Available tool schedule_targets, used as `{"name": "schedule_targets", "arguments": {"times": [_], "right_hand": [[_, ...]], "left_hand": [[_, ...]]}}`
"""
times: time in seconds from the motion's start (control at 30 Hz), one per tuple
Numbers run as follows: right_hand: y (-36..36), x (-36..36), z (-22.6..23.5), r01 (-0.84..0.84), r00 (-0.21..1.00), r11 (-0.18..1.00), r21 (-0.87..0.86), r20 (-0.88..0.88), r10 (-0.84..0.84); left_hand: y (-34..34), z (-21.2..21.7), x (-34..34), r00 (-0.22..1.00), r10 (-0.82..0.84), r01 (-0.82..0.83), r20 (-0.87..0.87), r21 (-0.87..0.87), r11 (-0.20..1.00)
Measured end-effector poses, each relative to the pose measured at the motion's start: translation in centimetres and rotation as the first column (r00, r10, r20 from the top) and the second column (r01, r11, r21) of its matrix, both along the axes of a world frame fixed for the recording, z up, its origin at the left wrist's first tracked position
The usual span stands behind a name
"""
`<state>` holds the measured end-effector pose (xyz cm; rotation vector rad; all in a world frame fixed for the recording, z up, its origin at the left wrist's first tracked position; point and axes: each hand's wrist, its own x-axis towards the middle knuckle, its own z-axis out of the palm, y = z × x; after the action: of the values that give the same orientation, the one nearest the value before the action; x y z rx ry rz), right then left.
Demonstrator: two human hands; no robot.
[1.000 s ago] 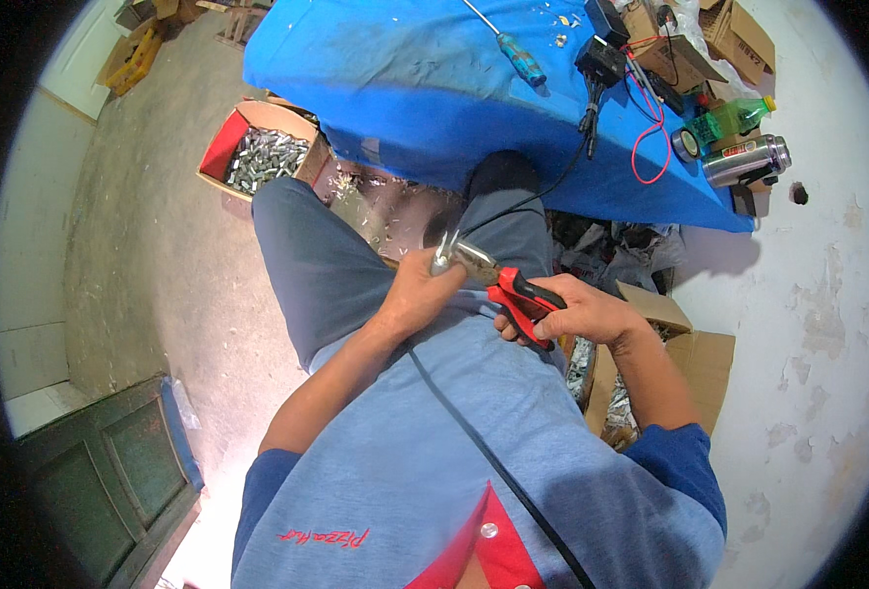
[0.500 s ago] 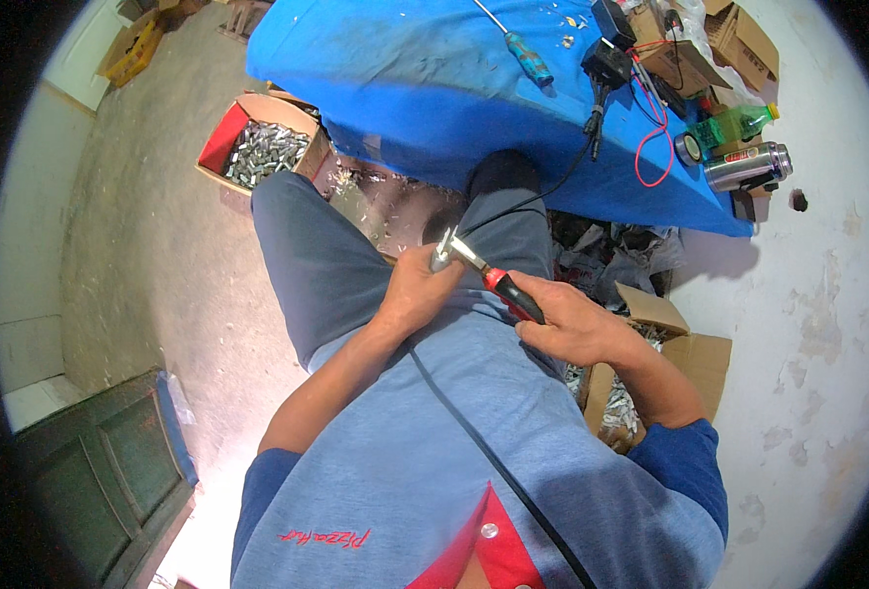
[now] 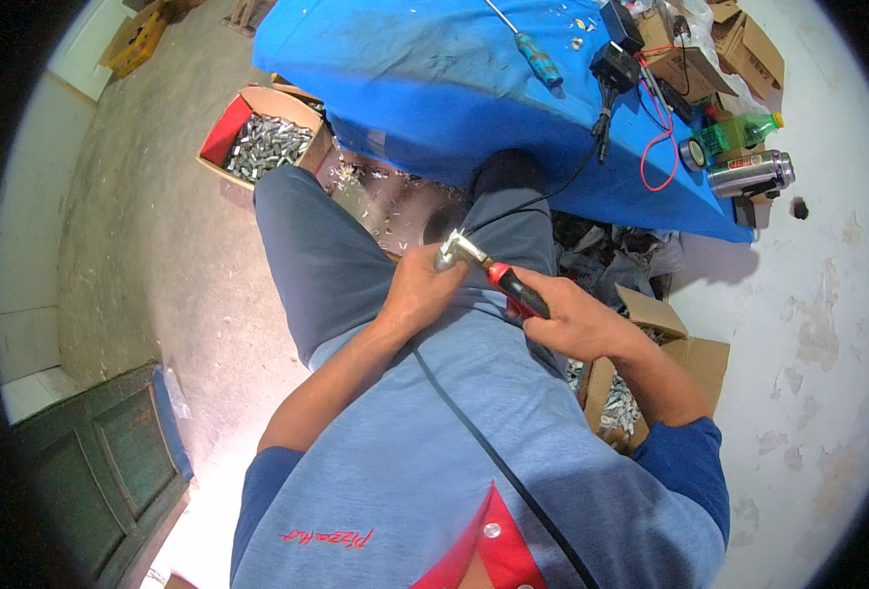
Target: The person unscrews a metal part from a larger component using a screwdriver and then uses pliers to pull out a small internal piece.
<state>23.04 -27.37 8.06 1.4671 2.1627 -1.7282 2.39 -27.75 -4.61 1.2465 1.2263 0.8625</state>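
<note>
Above my lap, my left hand (image 3: 416, 293) is closed around a small silvery metal cylinder (image 3: 445, 257), whose top end sticks out past the fingers. My right hand (image 3: 577, 322) grips a pair of pliers (image 3: 519, 294) by its red and black handles. The bright metal jaws of the pliers reach left and meet the top of the cylinder. My fingers hide the lower part of the cylinder, and the exact bite of the jaws is too small to tell.
Ahead stands a table with a blue cloth (image 3: 405, 74), bearing a screwdriver (image 3: 538, 61), black adapters (image 3: 615, 69), a green bottle (image 3: 742, 132) and a steel flask (image 3: 747, 175). A red-lined box (image 3: 225, 126) holds many metal cylinders. A carton (image 3: 702, 365) of silvery scraps sits at right.
The plier jaws have shifted slightly left and up onto the cylinder's top, and the right hand's fingers have closed further on the handles. My left hand stays nearly in place.
</note>
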Motion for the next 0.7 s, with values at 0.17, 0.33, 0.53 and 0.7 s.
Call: {"name": "schedule_targets", "arguments": {"times": [0.17,0.33,0.53,0.7], "right_hand": [[1.0,1.5,-1.0,0.106,0.882,0.785,-0.61,-0.307,-0.358],[-0.8,1.8,-2.9,-0.172,0.727,0.458,-0.872,-0.426,-0.538],[0.3,0.3,-2.6,0.212,0.819,0.88,-0.425,-0.414,-0.397],[1.0,1.3,-2.6,0.185,0.969,0.983,-0.01,-0.165,-0.184]], "left_hand": [[-0.2,1.7,-0.1,0.994,-0.03,0.03,0.109,0.003,1.0],[0.1,-1.0,-0.3,0.961,-0.276,0.258,0.028,0.271,0.927],[0.7,2.1,-0.2,0.934,-0.025,0.109,0.357,-0.217,0.97],[0.4,1.1,0.1,0.973,0.04,0.001,0.227,-0.178,0.984]]}}
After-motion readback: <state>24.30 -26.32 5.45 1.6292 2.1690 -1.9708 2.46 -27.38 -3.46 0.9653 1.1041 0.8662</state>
